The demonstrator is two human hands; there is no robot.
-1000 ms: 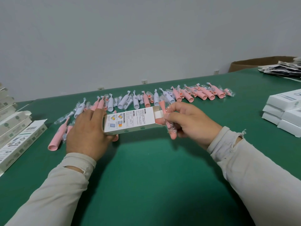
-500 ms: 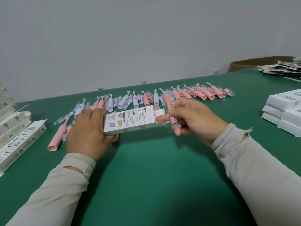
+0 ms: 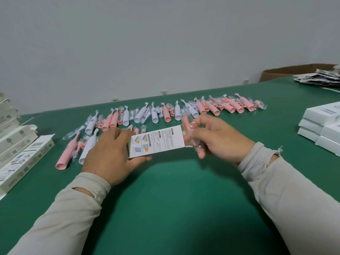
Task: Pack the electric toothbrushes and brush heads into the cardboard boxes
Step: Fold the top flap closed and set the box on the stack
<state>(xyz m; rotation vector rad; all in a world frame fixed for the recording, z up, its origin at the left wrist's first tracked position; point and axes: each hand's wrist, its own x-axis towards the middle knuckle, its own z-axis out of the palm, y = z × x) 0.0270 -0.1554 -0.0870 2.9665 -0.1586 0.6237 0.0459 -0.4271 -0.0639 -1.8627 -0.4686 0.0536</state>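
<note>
Small white printed cardboard box (image 3: pixel 155 143) held level above green table (image 3: pixel 165 208), right end open. Left hand (image 3: pixel 110 153) curled round box's left end. Right hand (image 3: pixel 217 138) at box's open end, fingers pinching pink toothbrush in clear plastic wrap (image 3: pixel 191 137).

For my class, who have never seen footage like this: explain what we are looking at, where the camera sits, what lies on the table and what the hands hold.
There is no machine here: a person works with bare hands, filmed by a camera on their head looking forward and down. The left hand grips a small printed box. The right hand pinches a pink brush part in clear wrap at the box's open end. On the green table lie a row of pink and white toothbrushes, open boxes at left and stacked white boxes at right.
</note>
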